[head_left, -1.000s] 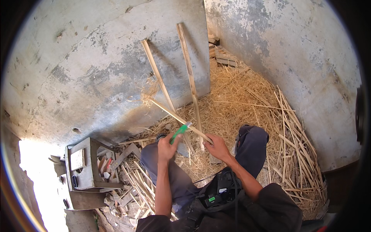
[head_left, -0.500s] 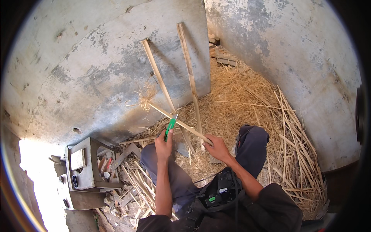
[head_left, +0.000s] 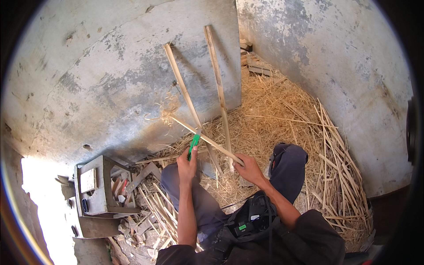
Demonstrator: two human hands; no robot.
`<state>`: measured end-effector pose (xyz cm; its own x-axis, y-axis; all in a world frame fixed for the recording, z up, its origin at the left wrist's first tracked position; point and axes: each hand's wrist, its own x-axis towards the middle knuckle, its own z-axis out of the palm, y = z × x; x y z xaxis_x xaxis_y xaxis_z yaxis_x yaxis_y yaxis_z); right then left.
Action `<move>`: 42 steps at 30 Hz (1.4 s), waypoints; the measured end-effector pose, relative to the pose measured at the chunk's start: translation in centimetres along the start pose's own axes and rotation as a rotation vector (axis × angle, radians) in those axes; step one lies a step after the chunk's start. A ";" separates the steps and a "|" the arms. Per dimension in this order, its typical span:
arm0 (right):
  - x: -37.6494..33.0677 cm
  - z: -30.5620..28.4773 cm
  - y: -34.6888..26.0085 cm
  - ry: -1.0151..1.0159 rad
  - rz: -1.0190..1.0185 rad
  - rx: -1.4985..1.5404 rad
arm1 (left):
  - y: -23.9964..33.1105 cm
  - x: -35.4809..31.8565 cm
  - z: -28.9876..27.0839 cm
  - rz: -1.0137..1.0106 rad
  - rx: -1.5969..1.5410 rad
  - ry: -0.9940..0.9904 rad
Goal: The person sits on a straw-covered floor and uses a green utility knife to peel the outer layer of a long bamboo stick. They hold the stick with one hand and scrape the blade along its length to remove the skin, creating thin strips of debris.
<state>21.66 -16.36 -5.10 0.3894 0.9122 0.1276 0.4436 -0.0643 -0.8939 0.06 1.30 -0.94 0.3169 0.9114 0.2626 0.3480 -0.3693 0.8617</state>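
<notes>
In my left hand (head_left: 187, 164) is a green utility knife (head_left: 194, 145), its blade up against a pale wooden stick (head_left: 211, 143). My right hand (head_left: 250, 168) grips the near end of that stick. From there the stick slants away to the far left, and its far tip carries a tuft of curled shavings (head_left: 169, 110). The stick crosses in front of a wooden strip (head_left: 182, 84) that leans on the wall. A second strip (head_left: 214, 66) leans there too, a little to the right.
Straw-like shavings (head_left: 282, 104) cover the floor. A stack of thin sticks (head_left: 331, 176) lies along the right wall, and more split sticks (head_left: 157, 212) lie beside my left knee. At the left stands a worn wooden box (head_left: 95, 187) with scraps inside.
The knife has shifted very slightly up and left along the stick. My right hand keeps the same hold, and the rest stays nearly still.
</notes>
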 end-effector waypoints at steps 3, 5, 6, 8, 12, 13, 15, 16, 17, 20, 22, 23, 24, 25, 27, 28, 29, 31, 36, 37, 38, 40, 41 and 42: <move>0.1 -0.3 -0.1 -0.024 0.072 0.009 | -0.8 -0.3 -0.1 0.051 0.039 -0.221; 0.1 -0.3 0.1 -0.012 0.061 -0.001 | -0.9 -0.5 0.0 0.070 0.082 -0.216; 0.2 -0.2 0.3 0.001 0.037 -0.014 | -0.7 -0.6 0.1 0.081 0.103 -0.215; 0.1 -0.2 0.4 0.012 0.013 -0.025 | -0.5 -0.4 0.1 0.046 0.075 -0.133; 0.0 -0.2 0.0 0.002 0.020 -0.018 | -0.3 -0.2 0.1 0.029 0.023 -0.057; 0.0 -0.2 0.0 0.000 0.023 -0.019 | -0.4 -0.2 0.0 0.028 0.052 -0.138; 0.0 -0.2 0.0 0.002 0.038 0.000 | -0.6 -0.2 -0.3 0.025 0.115 -0.303; 0.0 -0.3 0.1 0.004 0.045 0.008 | -0.6 -0.4 -0.4 0.034 0.127 -0.302; 0.0 -0.3 0.0 0.008 0.039 0.010 | -0.3 -0.6 -0.4 0.044 0.139 -0.303; 0.0 -0.3 -0.1 0.011 0.019 0.006 | -0.2 -0.5 -0.1 0.053 0.095 -0.146; 0.1 -0.2 0.1 0.002 0.001 -0.008 | -0.5 -0.3 0.1 0.044 0.058 -0.053; 0.0 -0.1 0.1 0.006 -0.003 -0.005 | -0.6 -0.2 0.2 0.036 0.049 -0.041; 0.0 -0.1 0.2 0.010 -0.007 -0.002 | -0.8 -0.1 0.2 0.027 0.039 -0.027; 0.0 0.0 0.2 0.014 -0.011 0.002 | -1.0 -0.1 0.1 0.035 0.063 -0.110; 0.0 -0.1 0.3 0.009 0.020 0.008 | -0.5 -0.3 -0.3 0.048 0.110 -0.277; 0.0 -0.2 0.3 0.007 0.036 0.011 | -0.3 -0.4 -0.4 0.049 0.134 -0.285; 0.0 -0.2 0.3 0.010 0.030 0.008 | 0.1 -0.6 -0.5 0.049 0.158 -0.292; 0.1 -0.2 0.2 0.017 0.019 0.001 | 0.3 -0.7 -0.3 0.045 0.142 -0.226; 0.0 -0.2 -0.1 0.000 0.004 -0.008 | -0.2 -0.1 -0.2 0.000 0.065 -0.027; -0.1 -0.2 -0.3 0.000 0.008 0.007 | -0.4 -0.1 -0.1 0.035 0.044 -0.062; -0.1 -0.1 -0.1 0.008 0.014 0.013 | -0.7 -0.1 0.1 0.070 0.023 -0.098; -0.1 0.1 0.4 0.024 0.027 0.023 | -1.2 -0.4 0.2 0.104 0.022 -0.157; -0.1 0.0 0.3 0.023 0.023 0.018 | -1.1 -0.5 0.3 0.103 0.040 -0.181; 0.0 -0.1 0.2 0.023 0.019 0.012 | -1.1 -0.6 0.3 0.102 0.059 -0.206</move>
<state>21.82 -16.43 -5.25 0.4159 0.9015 0.1201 0.4264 -0.0766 -0.9013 -0.27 1.09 -2.13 0.5243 0.8146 0.2479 0.3540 -0.4733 0.8066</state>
